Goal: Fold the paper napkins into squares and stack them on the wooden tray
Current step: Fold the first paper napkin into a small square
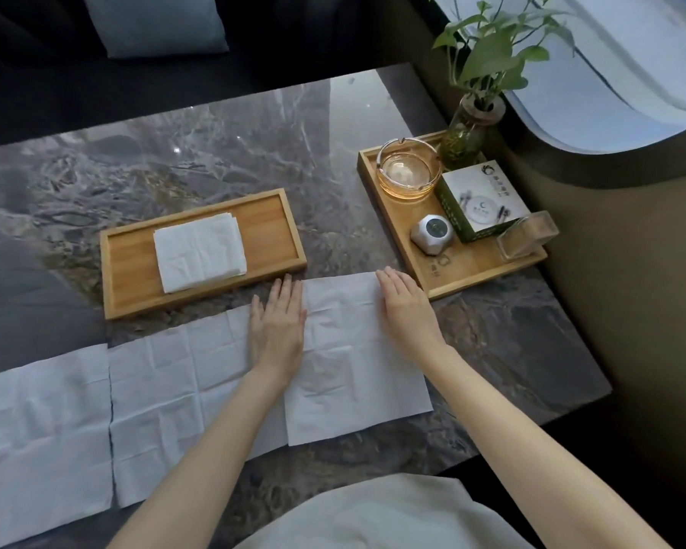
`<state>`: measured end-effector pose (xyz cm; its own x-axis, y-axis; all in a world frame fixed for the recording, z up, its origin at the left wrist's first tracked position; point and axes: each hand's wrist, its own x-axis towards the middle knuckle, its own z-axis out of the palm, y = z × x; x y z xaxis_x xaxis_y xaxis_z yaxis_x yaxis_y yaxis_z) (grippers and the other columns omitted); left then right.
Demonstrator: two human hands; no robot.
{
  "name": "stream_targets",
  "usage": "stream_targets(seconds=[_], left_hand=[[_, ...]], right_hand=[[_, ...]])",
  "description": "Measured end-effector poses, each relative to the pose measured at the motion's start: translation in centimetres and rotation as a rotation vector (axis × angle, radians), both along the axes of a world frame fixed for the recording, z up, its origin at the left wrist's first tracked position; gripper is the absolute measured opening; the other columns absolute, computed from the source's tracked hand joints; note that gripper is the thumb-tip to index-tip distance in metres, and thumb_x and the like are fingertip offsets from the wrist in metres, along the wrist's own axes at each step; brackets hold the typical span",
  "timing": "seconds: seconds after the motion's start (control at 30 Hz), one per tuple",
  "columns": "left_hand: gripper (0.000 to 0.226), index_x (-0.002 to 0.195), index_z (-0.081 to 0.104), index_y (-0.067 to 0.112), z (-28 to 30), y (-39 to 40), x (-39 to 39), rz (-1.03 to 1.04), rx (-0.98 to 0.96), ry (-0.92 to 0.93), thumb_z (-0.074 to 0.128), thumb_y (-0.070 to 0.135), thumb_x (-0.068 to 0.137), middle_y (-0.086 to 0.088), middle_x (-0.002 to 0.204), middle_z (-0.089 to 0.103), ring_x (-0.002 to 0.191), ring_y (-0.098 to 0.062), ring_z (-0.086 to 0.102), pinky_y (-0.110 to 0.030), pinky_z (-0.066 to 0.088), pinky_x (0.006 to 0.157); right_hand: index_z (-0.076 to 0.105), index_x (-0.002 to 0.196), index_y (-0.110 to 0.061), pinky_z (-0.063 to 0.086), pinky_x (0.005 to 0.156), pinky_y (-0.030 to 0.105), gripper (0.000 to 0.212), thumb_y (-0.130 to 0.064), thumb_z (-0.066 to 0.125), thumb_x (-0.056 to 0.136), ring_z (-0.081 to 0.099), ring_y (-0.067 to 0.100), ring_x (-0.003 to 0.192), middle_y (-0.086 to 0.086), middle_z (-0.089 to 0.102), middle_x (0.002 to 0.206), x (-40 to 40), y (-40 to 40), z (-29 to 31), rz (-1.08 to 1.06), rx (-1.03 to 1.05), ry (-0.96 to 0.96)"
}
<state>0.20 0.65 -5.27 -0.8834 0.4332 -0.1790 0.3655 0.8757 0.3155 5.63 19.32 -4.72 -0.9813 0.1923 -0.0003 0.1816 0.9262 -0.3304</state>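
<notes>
A white paper napkin (pixel 349 358) lies unfolded and flat on the marble table near its front edge. My left hand (pixel 278 322) presses flat on its left edge, fingers together. My right hand (pixel 406 307) rests flat on its upper right corner. Neither hand grips anything. Left of it lie two more unfolded napkins, one (pixel 175 406) beside my left arm and one (pixel 40 437) at the far left. Behind them the long wooden tray (pixel 131 267) holds a small stack of folded napkins (pixel 201 251).
A second wooden tray (pixel 476 267) at the right holds a glass ashtray (pixel 408 172), a green-and-white box (pixel 484 204), a small white device (pixel 432 233), a clear holder (pixel 527 235) and a plant jar (pixel 466 136). A sofa with a cushion (pixel 155 21) stands behind the table.
</notes>
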Motion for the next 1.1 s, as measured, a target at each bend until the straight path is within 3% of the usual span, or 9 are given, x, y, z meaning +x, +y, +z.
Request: stream_targets(seconds=[0.1,0.3,0.4,0.5,0.63,0.73,0.83,0.97,1.1], left_hand=[[0.047,0.125,0.05,0.004,0.0,-0.1,0.1,0.002,0.026,0.054,0.029,0.025,0.088,-0.015,0.125,0.06,0.115,-0.03,0.056,-0.06,0.036,0.095],[0.038,0.118,0.054,0.005,0.4,-0.5,0.5,0.057,0.218,0.083,0.054,0.011,0.08,-0.017,0.098,0.067,0.094,-0.034,0.062,-0.045,0.046,0.084],[0.042,0.123,0.05,0.006,0.9,-0.4,0.3,0.089,0.347,-0.002,0.058,0.005,0.082,-0.018,0.105,0.063,0.098,-0.035,0.056,-0.04,0.042,0.087],[0.043,0.122,0.051,0.009,2.5,-0.3,0.2,0.152,0.507,-0.123,0.061,0.006,0.081,-0.011,0.119,0.061,0.105,-0.026,0.055,-0.029,0.038,0.088],[0.04,0.116,0.057,0.016,4.9,-0.8,0.4,0.194,0.643,-0.228,0.067,0.011,0.078,0.003,0.107,0.062,0.096,-0.009,0.054,-0.013,0.041,0.076],[0.038,0.111,0.06,0.021,6.4,-1.3,0.8,0.208,0.714,-0.239,0.069,0.009,0.075,0.008,0.102,0.062,0.091,-0.002,0.056,-0.005,0.043,0.073],[0.034,0.106,0.063,0.02,7.3,-1.9,1.7,0.125,0.714,-0.186,0.07,0.007,0.075,0.007,0.1,0.064,0.091,-0.003,0.056,-0.012,0.044,0.074],[0.023,0.093,0.068,0.012,6.5,-2.6,3.7,-0.016,0.664,-0.016,0.072,0.002,0.072,0.001,0.092,0.065,0.086,0.0,0.053,-0.003,0.041,0.064],[0.038,0.103,0.064,0.009,4.2,-2.5,5.1,0.073,0.637,0.042,0.077,0.005,0.067,-0.007,0.096,0.064,0.082,-0.008,0.053,0.001,0.039,0.069]], right_hand=[[0.06,0.108,0.003,0.057,0.066,0.043,0.034,0.005,0.047,0.077,0.064,0.035,0.087,0.018,0.069,0.099,0.3,0.2,0.1,0.013,-0.008,0.054],[0.054,0.119,-0.004,0.046,0.077,0.042,0.042,0.005,0.053,0.078,0.052,0.032,0.093,0.015,0.062,0.099,-0.9,0.9,0.9,-0.01,-0.103,-0.028],[0.061,0.105,-0.005,0.041,0.072,0.035,0.025,-0.004,0.051,0.083,0.047,0.029,0.095,0.014,0.057,0.096,-1.7,1.5,1.5,-0.001,-0.131,-0.134],[0.063,0.089,-0.002,0.04,0.065,0.035,0.014,-0.011,0.055,0.082,0.047,0.027,0.088,0.014,0.053,0.091,-2.2,2.0,2.8,-0.018,-0.194,-0.163],[0.061,0.083,-0.003,0.049,0.068,0.042,0.009,-0.011,0.059,0.08,0.055,0.025,0.076,0.012,0.057,0.084,-1.8,2.8,5.1,-0.037,-0.39,-0.114],[0.061,0.083,-0.003,0.046,0.064,0.029,0.005,-0.006,0.061,0.079,0.057,0.022,0.074,0.011,0.062,0.079,-0.2,3.1,6.7,-0.038,-0.494,-0.034],[0.061,0.081,-0.003,0.04,0.062,0.025,0.006,-0.001,0.064,0.076,0.053,0.018,0.07,0.008,0.062,0.076,1.7,3.4,7.3,-0.016,-0.48,0.025],[0.061,0.079,-0.002,0.04,0.063,0.029,0.009,0.003,0.066,0.073,0.051,0.02,0.074,0.003,0.058,0.075,4.1,3.5,6.4,0.009,-0.409,0.062],[0.06,0.082,-0.006,0.046,0.068,0.034,0.008,0.0,0.064,0.078,0.052,0.017,0.079,0.002,0.06,0.081,5.2,3.1,5.1,-0.003,-0.42,0.045]])
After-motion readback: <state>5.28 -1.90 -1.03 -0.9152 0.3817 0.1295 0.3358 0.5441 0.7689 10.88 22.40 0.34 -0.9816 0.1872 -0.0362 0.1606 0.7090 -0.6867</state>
